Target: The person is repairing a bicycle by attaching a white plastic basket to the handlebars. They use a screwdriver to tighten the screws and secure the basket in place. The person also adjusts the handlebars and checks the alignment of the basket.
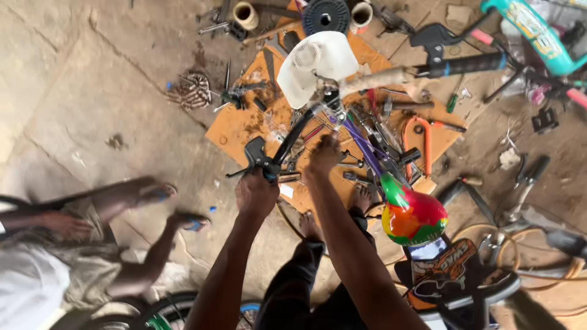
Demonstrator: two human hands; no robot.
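I look straight down on a small bicycle (411, 215) with a purple frame and a multicoloured tank-shaped cover. My left hand (257, 194) grips the left handlebar grip next to a black brake lever (252, 154). My right hand (323, 154) is closed at the handlebar stem, near the centre of the bars; what it holds is hidden. A white plastic front plate (315, 64) sits ahead of the stem. The right handlebar grip (468, 63) sticks out to the upper right. My bare feet (310, 226) stand on the floor under the frame.
An orange board (238, 127) under the bike carries several tools, with orange-handled pliers (423, 139) among them. A pile of bolts (191, 90) lies on the concrete. A seated person's legs (122, 201) are at left. A teal bicycle (538, 33) stands top right, with hoses at lower right.
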